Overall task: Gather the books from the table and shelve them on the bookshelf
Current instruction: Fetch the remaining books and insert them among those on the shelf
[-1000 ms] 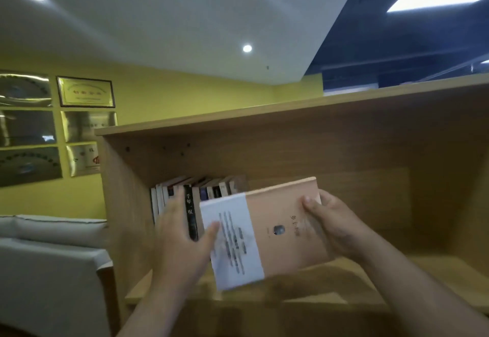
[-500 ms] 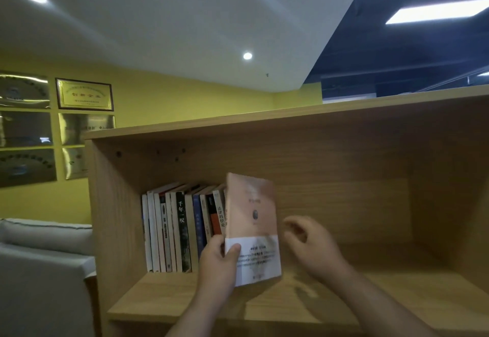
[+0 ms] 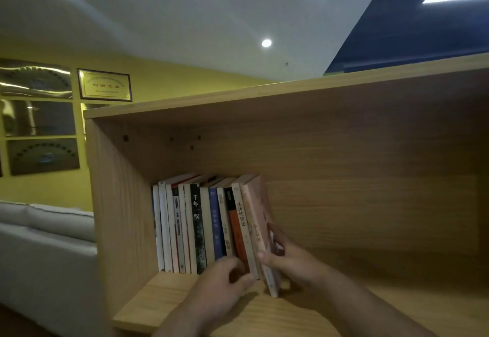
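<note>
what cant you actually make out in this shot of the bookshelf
Head view only:
Lower spine of the pink book: covered by the right hand gripping it.
Foot of the orange-spined book: behind the left hand, whose curled fingers hide whether it grips anything.
Right end of the bookshelf: cut off by the frame edge.
Wall plaques: lettering blurred by glare.

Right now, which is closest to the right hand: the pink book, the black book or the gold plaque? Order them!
1. Pink book, held by the right hand.
2. Black book, farther left.
3. Gold plaque, far left, up on the yellow wall.
</note>
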The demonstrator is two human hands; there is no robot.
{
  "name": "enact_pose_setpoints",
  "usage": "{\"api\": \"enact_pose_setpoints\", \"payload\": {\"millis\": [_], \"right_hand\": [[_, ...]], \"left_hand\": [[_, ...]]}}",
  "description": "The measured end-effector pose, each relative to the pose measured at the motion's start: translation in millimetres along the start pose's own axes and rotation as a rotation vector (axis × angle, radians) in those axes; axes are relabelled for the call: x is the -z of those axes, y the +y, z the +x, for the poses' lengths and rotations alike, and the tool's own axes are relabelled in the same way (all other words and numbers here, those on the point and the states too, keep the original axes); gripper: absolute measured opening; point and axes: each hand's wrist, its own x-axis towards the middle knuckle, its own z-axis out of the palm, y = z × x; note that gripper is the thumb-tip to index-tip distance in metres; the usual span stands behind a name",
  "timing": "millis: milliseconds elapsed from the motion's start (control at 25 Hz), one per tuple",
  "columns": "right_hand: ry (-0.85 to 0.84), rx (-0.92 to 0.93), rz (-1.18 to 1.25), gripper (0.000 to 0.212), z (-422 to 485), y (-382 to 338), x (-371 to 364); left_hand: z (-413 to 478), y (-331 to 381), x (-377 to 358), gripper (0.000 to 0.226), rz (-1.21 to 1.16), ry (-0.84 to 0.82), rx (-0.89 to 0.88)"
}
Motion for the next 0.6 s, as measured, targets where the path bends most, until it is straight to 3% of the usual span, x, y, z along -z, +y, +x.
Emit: {"api": "enact_pose_setpoints", "payload": {"millis": [160, 400, 520, 600], "right_hand": [[0.047, 0.073, 0.034, 0.062, 17, 9, -13], [0.145, 0.141, -0.053, 0.064, 25, 26, -11], [0.184, 0.133, -0.001, 0.056, 27, 28, -12], [0.185, 0.126, 0.000, 0.064, 29, 30, -12]], "left_hand": [[5, -20, 11, 0.004, -0.132, 0.158, 0.117], [3, -13, 9, 0.016, -0.107, 0.268, 0.025], [7, 5, 38, 0.052, 0.025, 0.454, -0.117], [25, 19, 73, 0.071, 0.111, 0.469, -0.160]]}}
